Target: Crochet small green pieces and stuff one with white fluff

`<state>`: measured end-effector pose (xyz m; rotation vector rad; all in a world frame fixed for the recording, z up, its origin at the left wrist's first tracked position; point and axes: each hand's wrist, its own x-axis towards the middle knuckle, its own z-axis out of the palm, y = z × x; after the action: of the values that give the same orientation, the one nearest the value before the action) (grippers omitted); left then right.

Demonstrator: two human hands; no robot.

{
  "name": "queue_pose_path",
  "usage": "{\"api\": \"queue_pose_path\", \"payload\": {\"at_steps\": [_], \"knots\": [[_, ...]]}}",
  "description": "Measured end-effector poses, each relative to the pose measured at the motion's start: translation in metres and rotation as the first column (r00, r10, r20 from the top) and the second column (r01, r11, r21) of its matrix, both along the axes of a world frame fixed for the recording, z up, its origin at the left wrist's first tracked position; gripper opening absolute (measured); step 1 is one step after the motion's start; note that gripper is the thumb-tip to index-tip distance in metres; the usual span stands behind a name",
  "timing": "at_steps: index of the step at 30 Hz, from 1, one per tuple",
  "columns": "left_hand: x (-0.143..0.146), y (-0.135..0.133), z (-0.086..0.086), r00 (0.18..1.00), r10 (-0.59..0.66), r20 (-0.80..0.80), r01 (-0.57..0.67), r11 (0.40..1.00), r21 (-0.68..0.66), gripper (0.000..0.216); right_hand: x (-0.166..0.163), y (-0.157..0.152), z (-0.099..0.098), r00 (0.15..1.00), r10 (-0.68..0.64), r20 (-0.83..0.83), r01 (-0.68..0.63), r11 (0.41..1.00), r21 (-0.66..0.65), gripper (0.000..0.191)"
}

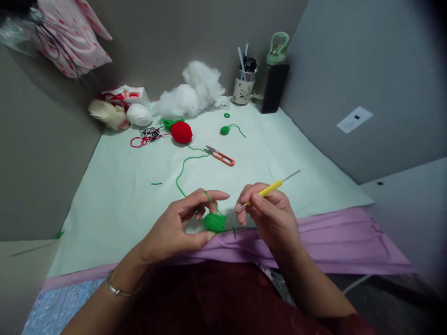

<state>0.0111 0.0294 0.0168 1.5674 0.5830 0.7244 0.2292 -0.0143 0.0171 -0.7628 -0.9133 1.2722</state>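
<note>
Pinched in my left hand [183, 221] is a small green crocheted piece [214, 223], near the table's front edge. A strand of green yarn [181, 173] runs over my left fingers down to that piece. My right hand [270, 214] grips a crochet hook with a yellow handle [270, 188]. The hook's thin metal end reaches the right upper edge of the green piece. Its other metal end points up and to the right. A short green tail shows just below and right of the piece.
Orange-handled thread snips [223, 158] lie mid-table. Behind them are a red stuffed ball [181, 132], a small green ball [224, 130], tangled yarn [150, 135] and white stuffing [195, 90]. At the back right stand a cup [243, 88], a bottle [277, 53] and a dark phone [275, 88].
</note>
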Motion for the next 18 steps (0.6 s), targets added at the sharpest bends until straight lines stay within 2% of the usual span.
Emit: {"api": "queue_pose_path", "payload": {"at_steps": [4, 7, 9, 10, 11, 13, 14, 15, 16, 18], "knots": [[-0.006, 0.004, 0.002, 0.998, -0.058, -0.038, 0.062, 0.994, 0.094, 0.055, 0.003, 0.002, -0.001, 0.99, 0.133, -0.038, -0.136, 0.987, -0.086, 0.019], [-0.003, 0.001, -0.003, 1.0, 0.006, -0.007, -0.006, 1.0, 0.029, 0.063, -0.003, 0.001, -0.005, 0.988, 0.152, -0.012, -0.152, 0.987, -0.045, 0.02], [0.003, -0.003, -0.008, 0.997, 0.066, 0.041, -0.064, 0.996, -0.065, 0.069, -0.01, -0.002, -0.009, 0.991, 0.01, 0.137, -0.024, 0.995, 0.098, 0.018], [0.007, -0.005, -0.01, 0.993, 0.096, 0.067, -0.088, 0.99, -0.108, 0.072, -0.014, -0.004, -0.011, 0.958, -0.125, 0.259, 0.071, 0.975, 0.209, 0.015], [0.011, -0.008, -0.012, 0.987, 0.129, 0.098, -0.113, 0.982, -0.149, 0.072, -0.017, -0.007, -0.014, 0.877, -0.281, 0.39, 0.145, 0.928, 0.343, 0.012], [0.017, -0.013, -0.016, 0.974, 0.172, 0.149, -0.132, 0.96, -0.246, 0.069, -0.022, -0.012, -0.018, 0.628, -0.543, 0.557, 0.143, 0.785, 0.603, 0.018], [0.019, -0.015, -0.018, 0.968, 0.183, 0.172, -0.125, 0.946, -0.3, 0.066, -0.023, -0.013, -0.02, 0.521, -0.632, 0.574, 0.109, 0.716, 0.689, 0.023], [0.021, -0.016, -0.019, 0.963, 0.185, 0.195, -0.106, 0.929, -0.355, 0.064, -0.024, -0.014, -0.022, 0.463, -0.686, 0.561, 0.086, 0.665, 0.742, 0.027], [0.022, -0.017, -0.019, 0.958, 0.184, 0.222, -0.081, 0.911, -0.403, 0.063, -0.025, -0.014, -0.023, 0.457, -0.706, 0.541, 0.09, 0.642, 0.762, 0.028], [0.022, -0.018, -0.019, 0.946, 0.175, 0.274, -0.026, 0.88, -0.474, 0.063, -0.027, -0.012, -0.022, 0.551, -0.666, 0.503, 0.165, 0.678, 0.716, 0.026]]}}
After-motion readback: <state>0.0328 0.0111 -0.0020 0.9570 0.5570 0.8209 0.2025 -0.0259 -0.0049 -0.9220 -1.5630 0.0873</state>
